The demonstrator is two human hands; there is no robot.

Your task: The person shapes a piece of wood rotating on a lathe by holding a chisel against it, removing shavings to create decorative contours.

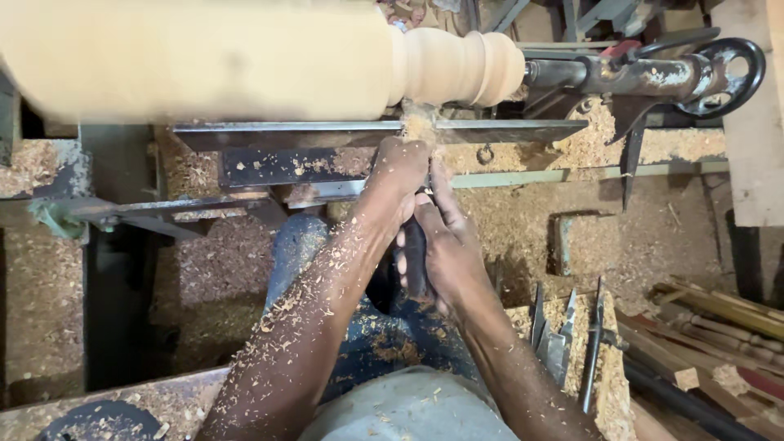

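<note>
On the steel tool rest [343,128], both hands grip a dark-handled chisel [415,260]: left hand [398,184] clamped near the tip, right hand [447,249] wrapping the stiff handle, against the blurred, seemingly heavy wooden spindle [245,57].

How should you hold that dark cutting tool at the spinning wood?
Probably as shown: right hand wraps the turning tool's dark handle from the near end, left hand presses its front end down onto the flat steel rest, because the long tool needs steadying near the spinning wood.

Dark-handled turning tool [414,260], tip at pale spinning wooden spindle [457,67], over steel rest [327,131].
</note>
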